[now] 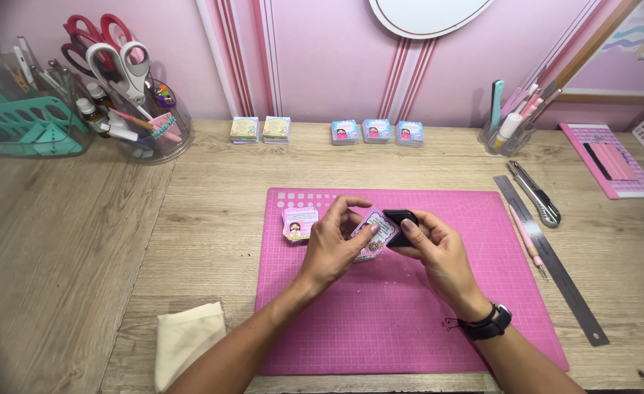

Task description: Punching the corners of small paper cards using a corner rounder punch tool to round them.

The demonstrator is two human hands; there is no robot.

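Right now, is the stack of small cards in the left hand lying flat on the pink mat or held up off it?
Held up: the left hand grips the card stack tilted above the cutting mat, right hand pressing a black tool against it.

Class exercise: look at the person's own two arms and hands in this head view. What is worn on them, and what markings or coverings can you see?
Both forearms are bare, with no sleeves showing. The left hand wears nothing: no ring, band or glove. The right hand is also ungloved, but its wrist carries a black watch on a black strap, with a thin dark loop beside it.
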